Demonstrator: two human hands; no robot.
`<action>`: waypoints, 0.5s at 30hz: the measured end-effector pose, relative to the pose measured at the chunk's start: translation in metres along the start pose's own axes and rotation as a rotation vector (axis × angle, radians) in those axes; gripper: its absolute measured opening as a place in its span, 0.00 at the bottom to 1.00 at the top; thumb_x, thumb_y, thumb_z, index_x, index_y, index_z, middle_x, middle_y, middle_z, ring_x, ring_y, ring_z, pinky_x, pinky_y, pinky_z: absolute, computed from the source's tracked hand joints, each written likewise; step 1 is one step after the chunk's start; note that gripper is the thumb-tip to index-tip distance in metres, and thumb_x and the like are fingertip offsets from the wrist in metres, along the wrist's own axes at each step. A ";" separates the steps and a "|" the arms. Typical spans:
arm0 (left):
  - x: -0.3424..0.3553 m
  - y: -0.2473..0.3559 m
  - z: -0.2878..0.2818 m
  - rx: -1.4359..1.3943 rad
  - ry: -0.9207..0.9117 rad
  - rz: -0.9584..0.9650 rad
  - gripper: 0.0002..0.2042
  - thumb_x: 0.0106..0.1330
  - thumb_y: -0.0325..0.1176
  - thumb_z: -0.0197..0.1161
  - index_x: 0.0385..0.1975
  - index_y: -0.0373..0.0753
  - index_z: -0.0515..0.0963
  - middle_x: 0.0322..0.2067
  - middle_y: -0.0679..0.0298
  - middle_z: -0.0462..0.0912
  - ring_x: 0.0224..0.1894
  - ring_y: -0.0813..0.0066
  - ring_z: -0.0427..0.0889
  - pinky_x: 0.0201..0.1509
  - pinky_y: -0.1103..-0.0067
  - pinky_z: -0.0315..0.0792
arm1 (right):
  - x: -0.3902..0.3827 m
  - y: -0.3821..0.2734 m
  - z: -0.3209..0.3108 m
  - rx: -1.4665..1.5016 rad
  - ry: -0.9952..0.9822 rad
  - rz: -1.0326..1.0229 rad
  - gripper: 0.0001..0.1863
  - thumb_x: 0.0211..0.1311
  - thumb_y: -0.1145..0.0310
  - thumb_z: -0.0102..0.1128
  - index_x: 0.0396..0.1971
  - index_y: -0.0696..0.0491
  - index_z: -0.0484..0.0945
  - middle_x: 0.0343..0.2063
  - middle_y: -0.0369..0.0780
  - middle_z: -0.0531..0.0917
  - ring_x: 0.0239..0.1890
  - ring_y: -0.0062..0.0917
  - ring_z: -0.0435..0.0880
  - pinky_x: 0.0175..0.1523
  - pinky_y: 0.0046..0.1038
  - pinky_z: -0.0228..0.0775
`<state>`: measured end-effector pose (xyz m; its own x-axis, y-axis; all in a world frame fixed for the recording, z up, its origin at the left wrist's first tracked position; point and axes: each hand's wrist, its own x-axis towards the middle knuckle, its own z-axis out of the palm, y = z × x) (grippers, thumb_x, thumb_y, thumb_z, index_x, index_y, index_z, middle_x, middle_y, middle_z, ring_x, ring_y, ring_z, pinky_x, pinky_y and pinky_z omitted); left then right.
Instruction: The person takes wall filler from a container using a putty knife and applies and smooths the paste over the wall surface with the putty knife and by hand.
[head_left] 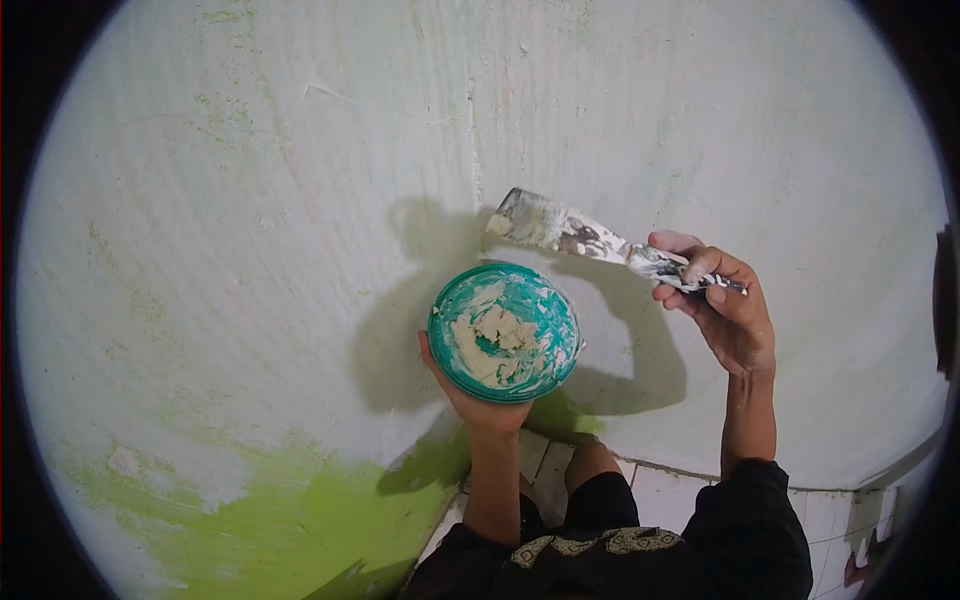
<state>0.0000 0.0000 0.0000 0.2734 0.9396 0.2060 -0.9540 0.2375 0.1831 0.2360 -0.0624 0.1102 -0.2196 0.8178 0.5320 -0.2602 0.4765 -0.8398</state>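
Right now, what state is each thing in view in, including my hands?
Left hand: holding the teal dish from below.
Teal dish: smeared with putty.
Putty: lumped mid-dish, thinner around.
Right hand: gripping the putty knife by its handle.
Putty knife: smeared, apart from the dish.
Wall: mostly whitish, bright green at lower left.

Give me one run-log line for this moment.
Left hand: holding round teal dish | Right hand: holding smeared scraper | Dish: pale paste inside | Blade: clear of dish

Patchy white-and-green walls meet a white tiled floor.
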 end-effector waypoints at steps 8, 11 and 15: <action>-0.006 0.008 0.007 -0.065 0.077 -0.040 0.35 0.62 0.68 0.43 0.61 0.49 0.67 0.63 0.61 0.66 0.63 0.54 0.65 0.66 0.48 0.56 | 0.048 -0.018 0.048 -0.594 0.154 -0.578 0.06 0.62 0.76 0.60 0.35 0.60 0.73 0.47 0.50 0.78 0.46 0.25 0.80 0.52 0.28 0.77; -0.004 0.005 0.006 -0.064 0.104 -0.011 0.35 0.62 0.68 0.42 0.61 0.50 0.68 0.61 0.61 0.67 0.63 0.55 0.65 0.66 0.49 0.56 | 0.085 -0.024 0.056 -0.832 0.121 -0.893 0.11 0.56 0.81 0.62 0.38 0.60 0.73 0.44 0.48 0.80 0.45 0.28 0.82 0.48 0.29 0.77; -0.002 0.001 0.020 -0.113 0.092 -0.007 0.35 0.63 0.68 0.42 0.60 0.49 0.69 0.59 0.61 0.70 0.61 0.56 0.67 0.65 0.50 0.58 | 0.118 -0.031 0.062 -1.435 -0.256 -1.065 0.26 0.36 0.83 0.64 0.43 0.53 0.75 0.47 0.47 0.78 0.42 0.41 0.81 0.44 0.34 0.75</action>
<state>0.0005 -0.0070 0.0189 0.2729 0.9552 0.1147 -0.9612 0.2658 0.0737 0.1596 -0.0010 0.2053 -0.6797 0.0084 0.7334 0.5276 0.7002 0.4810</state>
